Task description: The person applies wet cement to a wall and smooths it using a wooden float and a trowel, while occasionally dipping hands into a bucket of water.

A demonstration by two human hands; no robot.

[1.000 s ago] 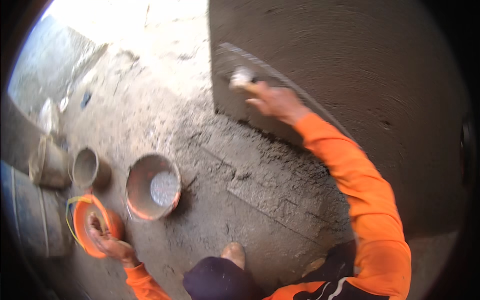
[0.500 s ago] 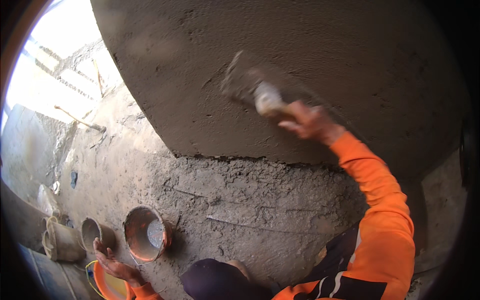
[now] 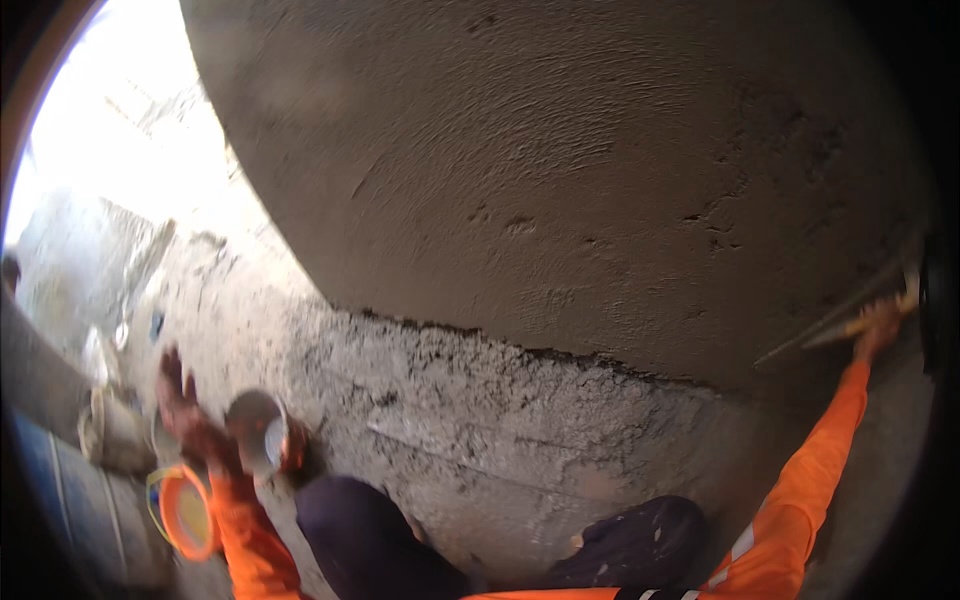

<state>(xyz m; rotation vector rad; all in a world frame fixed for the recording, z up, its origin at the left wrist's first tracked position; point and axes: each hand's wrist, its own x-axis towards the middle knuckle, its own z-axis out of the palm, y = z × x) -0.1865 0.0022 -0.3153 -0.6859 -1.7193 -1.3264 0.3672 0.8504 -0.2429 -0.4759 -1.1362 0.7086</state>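
Note:
A wall of wet grey plaster (image 3: 560, 220) fills the upper part of the view, marked with curved strokes and a few pits. Far to the right, my right hand (image 3: 878, 326) is closed round the handle of a plastering trowel (image 3: 838, 331). Its blade shows nearly edge-on and lies against or close to the plaster; contact is unclear. My left hand (image 3: 192, 410) is raised at the lower left, fingers stretched and holding nothing. It hovers above the buckets, partly hiding them.
Below the plaster runs rough, crumbly mortar (image 3: 480, 400) on the ground. By my left arm stand an orange bucket (image 3: 171, 503), a mortar-stained bucket (image 3: 248, 405) and a pale bucket (image 3: 105, 435). A blue barrel-like shape (image 3: 45, 490) lies at the left edge. My bent knees (image 3: 365, 530) are below.
My right hand has swept the trowel from the middle of the plaster to the far right. The left hand has lifted up and forward. The view has shifted.

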